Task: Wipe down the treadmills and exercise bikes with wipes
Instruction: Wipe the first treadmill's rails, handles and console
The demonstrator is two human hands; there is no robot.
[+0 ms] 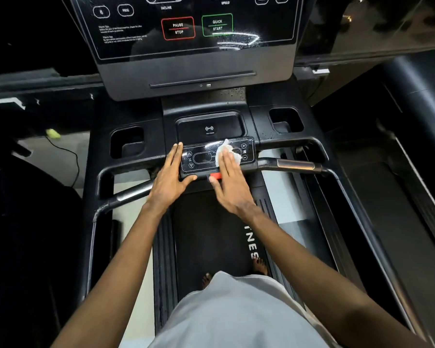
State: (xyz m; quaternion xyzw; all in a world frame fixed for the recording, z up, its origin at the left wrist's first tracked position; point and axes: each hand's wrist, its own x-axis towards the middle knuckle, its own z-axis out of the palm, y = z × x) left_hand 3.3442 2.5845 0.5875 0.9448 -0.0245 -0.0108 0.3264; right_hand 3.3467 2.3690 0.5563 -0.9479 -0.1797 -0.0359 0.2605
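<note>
Fingers (230, 162) of the right hand (230, 182) lie straight and flat on a crumpled white wipe (222, 149), pressing it onto the right half of the control panel (202, 158) between the handlebars (294, 165) of the treadmill (206, 227). The left hand (170, 177) rests with straight fingers along the panel's left edge, thumb spread on its near edge. A red tab (216, 175) sits beside the right hand; wet streaks mark the far console screen (186, 46).

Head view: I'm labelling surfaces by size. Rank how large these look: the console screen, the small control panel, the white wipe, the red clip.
1. console screen, largest though cut off at the top.
2. small control panel.
3. white wipe, partly hidden under the right hand.
4. red clip, also partly covered.
</note>
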